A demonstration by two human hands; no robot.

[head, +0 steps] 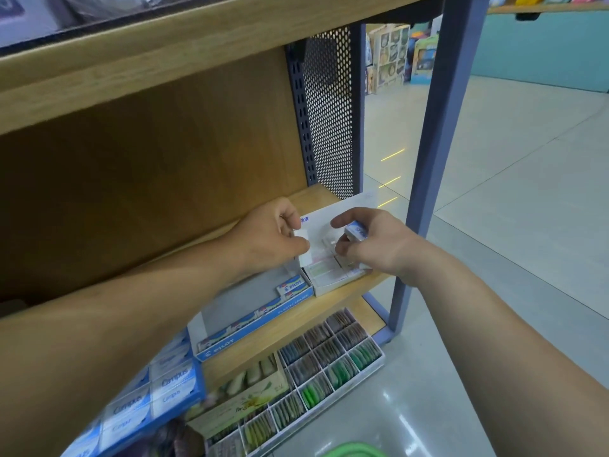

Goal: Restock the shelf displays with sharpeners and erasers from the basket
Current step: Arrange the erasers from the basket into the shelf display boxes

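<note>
- Step in hand, as I read it: loading erasers into the white display box (329, 282) at the right end of the middle shelf (296, 324).
- My right hand (375, 249) pinches a small eraser (356, 231) between thumb and fingers, just above the box's right side.
- My left hand (267, 239) grips a white block (302, 238) over the box's left wall; whether it is an eraser or a box flap, I cannot tell.
- The eraser is a short block in a blue-and-white printed sleeve, held tilted.
- The box holds pale, flat pieces in rows, so the next move calls for lowering the eraser into a free slot, squared to its neighbours.
- The Pilot tray (257, 315) just beside the box shows only a couple of erasers, at its right end.
- Only a green rim of the basket (352, 451) shows, at the lower edge.
</note>
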